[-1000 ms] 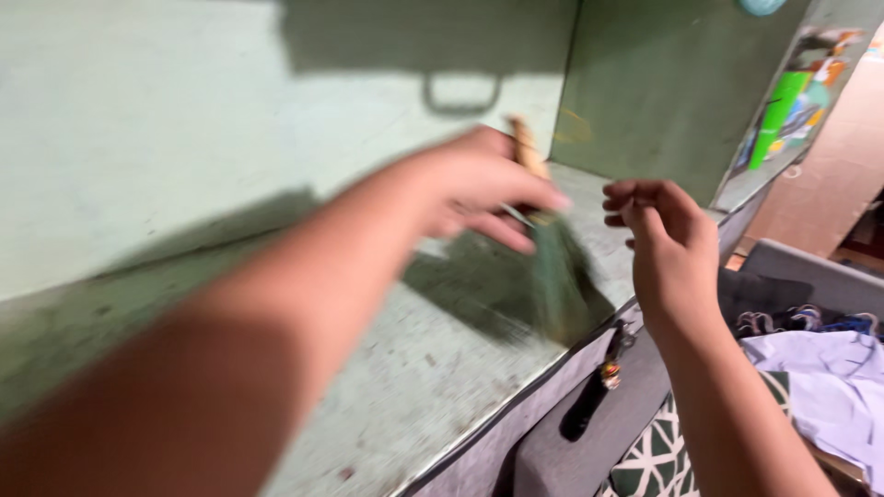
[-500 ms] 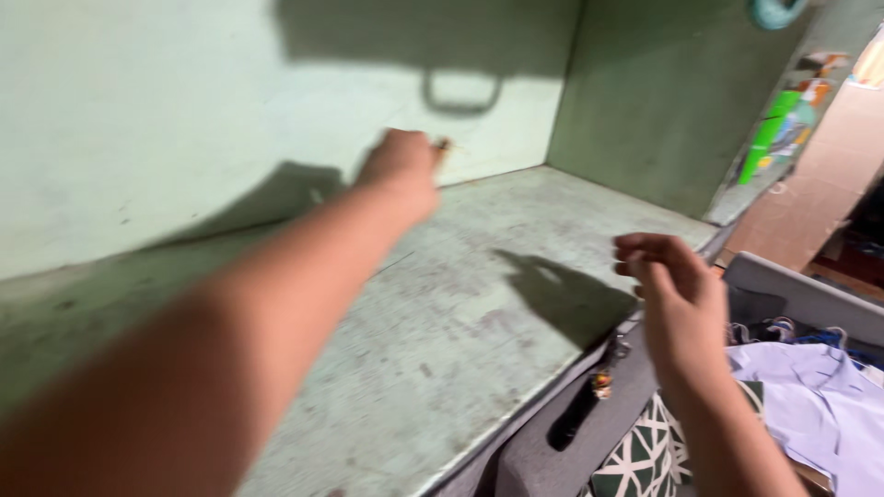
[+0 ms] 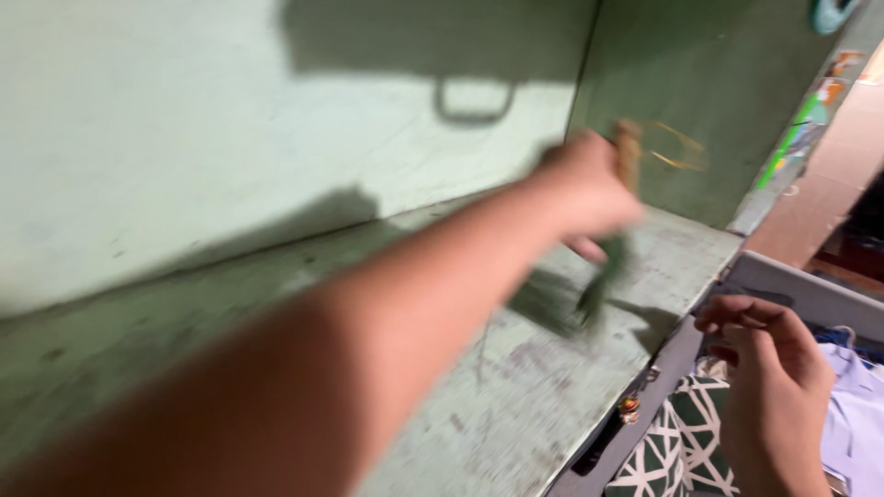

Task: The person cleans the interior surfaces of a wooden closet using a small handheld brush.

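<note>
Green paint, worn and speckled, covers the shelf (image 3: 516, 396) and the walls behind it; the left hand (image 3: 589, 198) reaches across that shelf toward the far right corner, closed in a fist around the pale wooden handle of a small brush (image 3: 615, 241); the handle stands up above the knuckles, and the dark green bristles hang below the hand, blurred, close over the shelf surface, though whether they touch it I cannot tell; a dark shadow of hand and brush lies on the shelf just beneath. The right hand (image 3: 769, 373) sits lower, off the front edge of the shelf, fingers loosely curled and gripping nothing that shows; it hovers above a dark cloth with a white geometric pattern (image 3: 677, 451); pale lilac fabric (image 3: 852, 419) lies at the right edge beside it. A small dark keychain (image 3: 619, 425) hangs from the shelf's front lip, just left of the right hand. A handle's shadow falls on the back wall (image 3: 184, 138).
</note>
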